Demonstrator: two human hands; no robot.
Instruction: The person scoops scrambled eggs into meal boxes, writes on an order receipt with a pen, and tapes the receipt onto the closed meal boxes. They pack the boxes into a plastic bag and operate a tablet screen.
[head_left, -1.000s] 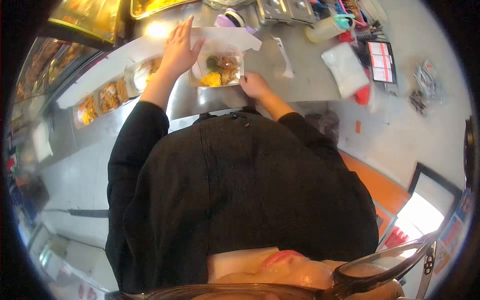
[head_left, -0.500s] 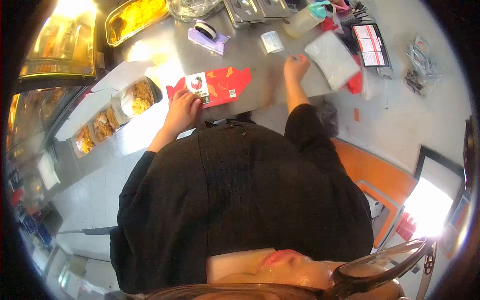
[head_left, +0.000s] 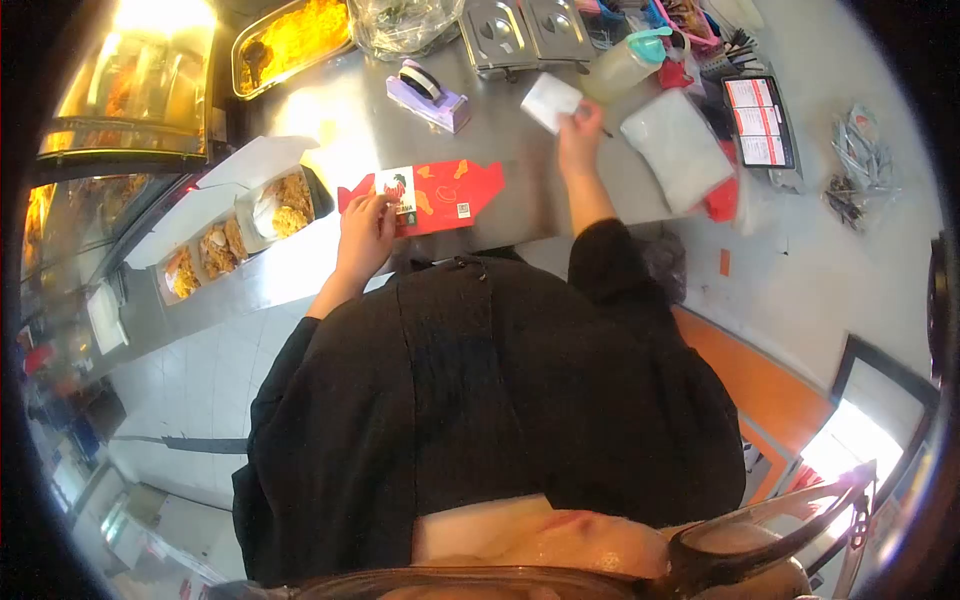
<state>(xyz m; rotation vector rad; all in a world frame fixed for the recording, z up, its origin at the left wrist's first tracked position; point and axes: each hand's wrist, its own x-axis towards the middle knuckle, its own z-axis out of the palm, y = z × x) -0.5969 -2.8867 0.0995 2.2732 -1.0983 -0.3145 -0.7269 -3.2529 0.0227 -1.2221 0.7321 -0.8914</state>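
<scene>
A red flat food carton with a white printed label lies on the steel counter. My left hand is at its left end, fingers bent and closed over the label. My right hand is closed around a pen, whose dark tip sticks out on the right. A white piece of paper lies against the fingertips of that hand; whether they grip it too I cannot tell.
A purple tape dispenser stands behind the carton. To the left are open boxes of fried chicken. A tray of yellow food, lidded steel containers, a bottle and a white plastic packet surround the work area.
My right hand has moved up to the white paper, which has shifted and turned. The fingers of my left hand have bent more over the label. The whole view has shifted slightly.
</scene>
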